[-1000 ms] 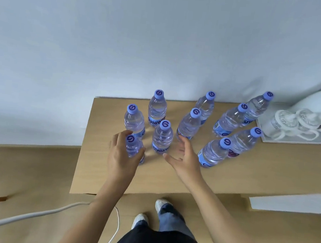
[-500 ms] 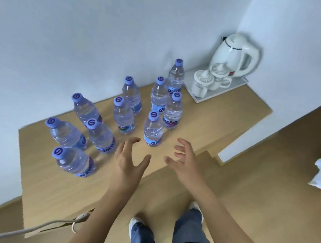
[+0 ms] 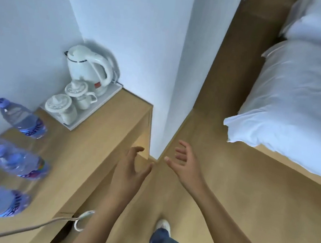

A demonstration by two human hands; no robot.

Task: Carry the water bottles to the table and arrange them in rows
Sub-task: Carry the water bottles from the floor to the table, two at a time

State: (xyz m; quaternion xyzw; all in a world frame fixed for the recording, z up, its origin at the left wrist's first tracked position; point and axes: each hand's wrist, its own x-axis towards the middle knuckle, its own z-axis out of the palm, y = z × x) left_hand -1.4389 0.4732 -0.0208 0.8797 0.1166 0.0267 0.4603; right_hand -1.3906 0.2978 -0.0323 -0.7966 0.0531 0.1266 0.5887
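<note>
Your fingers point(image 3: 180, 149) are spread on both hands, holding nothing. The bottles point(image 3: 16, 160), blurred, seem to crowd the desk point(image 3: 85, 153) at nine o'clock. Turning away, an elbow could topple them at its edge.

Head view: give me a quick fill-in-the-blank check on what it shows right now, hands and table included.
1. Both the left hand and the right hand hold ____.
2. The kettle stands on a white ____ with two lidded cups.
3. The water bottles stand on the wooden ____.
4. The white bedding lies to the person's ____.

Missing words: nothing; tray; table; right
</note>
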